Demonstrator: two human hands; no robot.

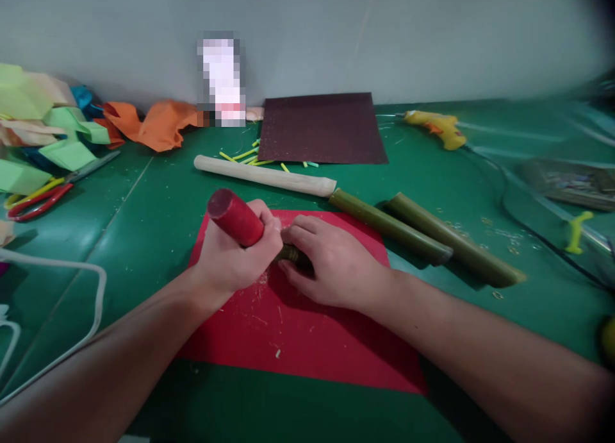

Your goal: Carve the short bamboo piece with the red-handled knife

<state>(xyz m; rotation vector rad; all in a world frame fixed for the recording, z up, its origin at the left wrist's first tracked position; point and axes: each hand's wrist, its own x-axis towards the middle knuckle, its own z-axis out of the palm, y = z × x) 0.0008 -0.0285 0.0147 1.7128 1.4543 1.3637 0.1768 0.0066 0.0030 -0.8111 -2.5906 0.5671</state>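
My left hand [237, 254] is wrapped round a thick red cylindrical handle [234, 216] that points up and to the left; what is at its lower end is hidden. My right hand [331, 260] presses down on a small dark green piece [294, 256] lying on a red sheet [298, 340]. The two hands touch over that piece. Pale shavings lie scattered on the red sheet around them.
Behind the hands lie a pale wooden stick [264, 174] and two green bamboo tubes [389, 224] [451, 247]. A dark maroon sheet [321, 127] and yellow glue gun [435, 127] sit farther back. Red-handled scissors [38, 196], coloured paper [62, 135] and a white cable [91, 315] are at the left.
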